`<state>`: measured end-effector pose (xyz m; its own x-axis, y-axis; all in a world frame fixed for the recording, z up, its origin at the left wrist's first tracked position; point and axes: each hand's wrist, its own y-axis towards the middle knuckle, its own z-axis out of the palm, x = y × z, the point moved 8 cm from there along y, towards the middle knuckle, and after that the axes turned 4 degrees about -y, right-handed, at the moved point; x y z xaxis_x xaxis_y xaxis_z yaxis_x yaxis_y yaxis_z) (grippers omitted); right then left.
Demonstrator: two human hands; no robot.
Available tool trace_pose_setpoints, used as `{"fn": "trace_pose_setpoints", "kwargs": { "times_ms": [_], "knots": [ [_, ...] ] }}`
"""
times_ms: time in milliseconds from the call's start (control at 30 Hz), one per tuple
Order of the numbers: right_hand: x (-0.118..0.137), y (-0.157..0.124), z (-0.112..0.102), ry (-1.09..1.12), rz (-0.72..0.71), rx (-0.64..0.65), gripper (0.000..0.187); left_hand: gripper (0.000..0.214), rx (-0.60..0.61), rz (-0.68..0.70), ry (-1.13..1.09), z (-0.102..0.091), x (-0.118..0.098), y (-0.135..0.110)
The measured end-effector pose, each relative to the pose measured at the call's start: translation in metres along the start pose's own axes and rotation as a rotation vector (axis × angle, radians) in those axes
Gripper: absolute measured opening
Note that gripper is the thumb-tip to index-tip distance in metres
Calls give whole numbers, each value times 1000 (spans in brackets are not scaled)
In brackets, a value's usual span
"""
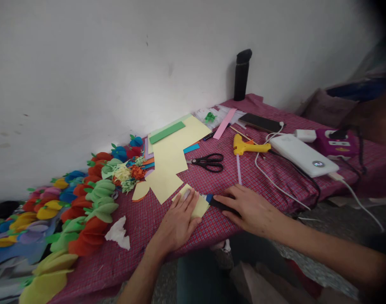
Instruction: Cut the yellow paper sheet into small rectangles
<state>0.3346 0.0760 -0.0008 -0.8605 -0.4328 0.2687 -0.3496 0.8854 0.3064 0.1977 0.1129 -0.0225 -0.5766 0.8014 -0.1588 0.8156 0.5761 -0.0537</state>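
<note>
My left hand (178, 219) lies flat, fingers stretched, pressing a small pale yellow paper piece (199, 207) onto the red checked tablecloth (142, 223) near the table's front edge. My right hand (248, 207) is closed round a dark-handled tool with a blue tip (212, 200), whose tip touches the right edge of that paper piece. Larger pale yellow sheets (170, 156) lie just behind the left hand.
Black scissors (208, 162), a yellow glue gun (248, 147), a white power bank (303, 155) with cables, a phone (261, 122) and a black bottle (241, 75) sit further back. Colourful paper flowers (91, 194) line the left side. A crumpled white tissue (118, 233) lies at front left.
</note>
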Motion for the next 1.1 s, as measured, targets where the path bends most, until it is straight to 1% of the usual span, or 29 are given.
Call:
{"fn": "trace_pose_setpoints", "kwargs": {
  "times_ms": [100,267,367,433,500,567,733,867,1100],
  "knots": [
    [0,2,1,2,10,6,38,56,4,2,7,1,0,0],
    [-6,-5,-1,1,23,-31,37,56,3,6,4,2,0,1],
    [-7,-6,-2,-8,27,-30,37,58,-6,4,-14,0,0,1],
    [-7,-5,-2,-12,33,-18,37,57,-53,-38,-25,-4,4,0],
    [-6,-4,-3,-15,35,-10,37,53,-132,-111,-16,-9,13,-2],
    [-5,-4,-4,-15,34,-12,36,50,-185,-164,11,-9,22,-3],
    [-6,-5,-6,-20,34,-50,35,50,-177,-177,47,3,31,-3],
    [-7,-3,-3,-24,36,-53,34,52,-209,-150,41,3,28,-4],
    [-1,7,2,-39,55,-60,32,50,-187,-139,40,4,27,-2]
  ]
}}
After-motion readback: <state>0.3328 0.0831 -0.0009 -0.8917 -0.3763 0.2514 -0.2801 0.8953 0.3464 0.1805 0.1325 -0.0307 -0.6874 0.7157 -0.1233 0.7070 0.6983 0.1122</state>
